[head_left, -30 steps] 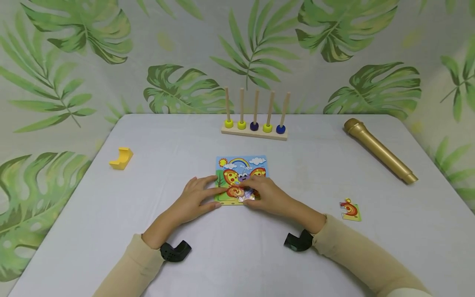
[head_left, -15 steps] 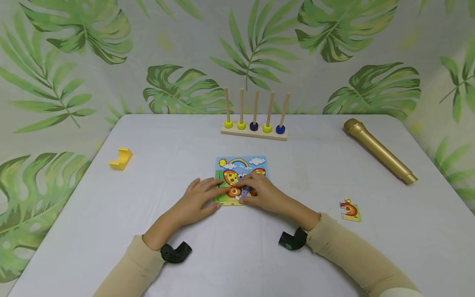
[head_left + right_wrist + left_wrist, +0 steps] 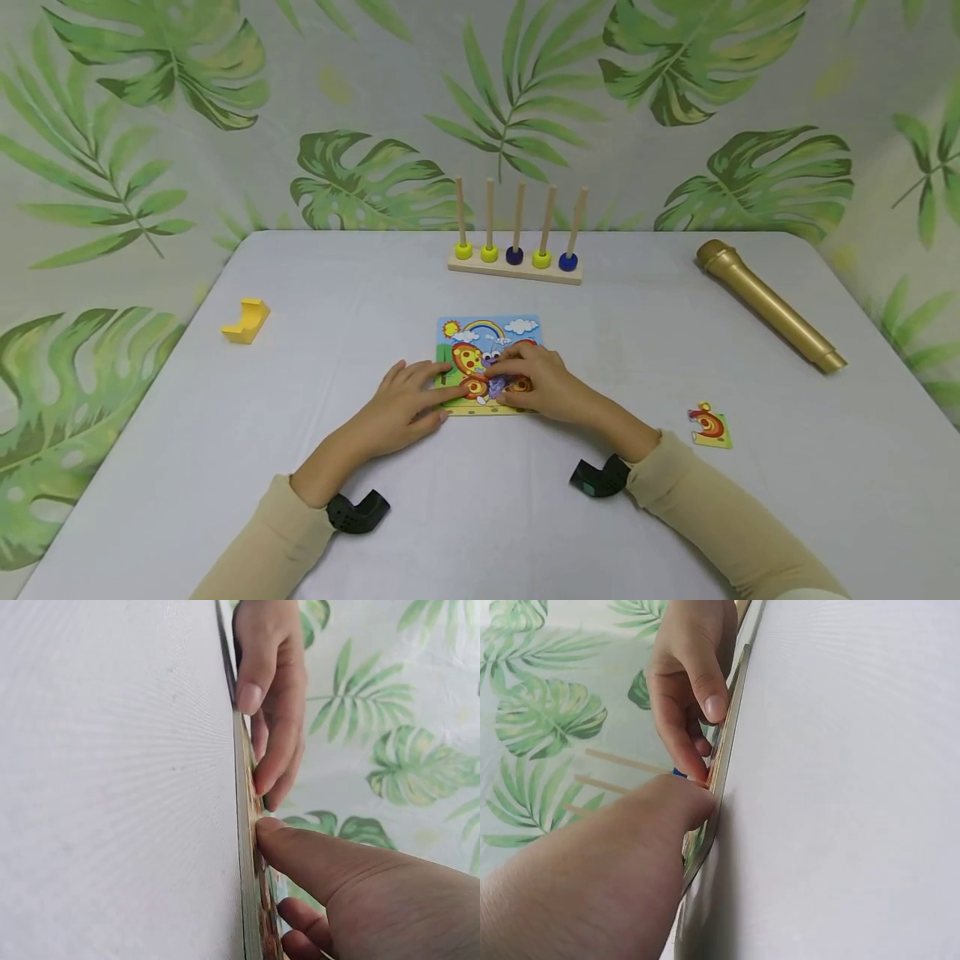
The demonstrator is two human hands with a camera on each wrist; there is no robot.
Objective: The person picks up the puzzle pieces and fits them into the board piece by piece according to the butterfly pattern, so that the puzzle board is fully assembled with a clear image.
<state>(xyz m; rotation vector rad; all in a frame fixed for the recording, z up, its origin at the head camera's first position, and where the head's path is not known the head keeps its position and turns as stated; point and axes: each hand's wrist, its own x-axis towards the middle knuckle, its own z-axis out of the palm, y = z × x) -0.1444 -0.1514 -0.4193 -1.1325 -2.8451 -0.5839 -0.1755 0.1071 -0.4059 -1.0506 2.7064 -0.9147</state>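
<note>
A jigsaw puzzle (image 3: 487, 327) with a butterfly, rainbow and sun lies on the white table in the head view. My left hand (image 3: 401, 406) reaches in from the left, its fingers spread and fairly straight, fingertips over the puzzle's left part and the thumb at the front left edge. Bent over the right half is my right hand (image 3: 551, 387), thumb and fingers apart, tips touching the pieces around the butterfly's body. The right hand (image 3: 694, 682) shows against the thin board (image 3: 731, 712) in the left wrist view. Part of the butterfly's right wing is hidden beneath it.
One loose puzzle piece (image 3: 709, 426) lies right of the right hand. Behind the puzzle stands a wooden peg rack (image 3: 514, 271) with yellow and dark beads. A gold microphone (image 3: 772, 306) lies at the far right, and a yellow block (image 3: 247, 322) sits at the left.
The purple-bodied piece under my right hand, askew before, now lies flush with the butterfly picture. My right hand shifted slightly left, then back right. The left hand stays nearly still.
</note>
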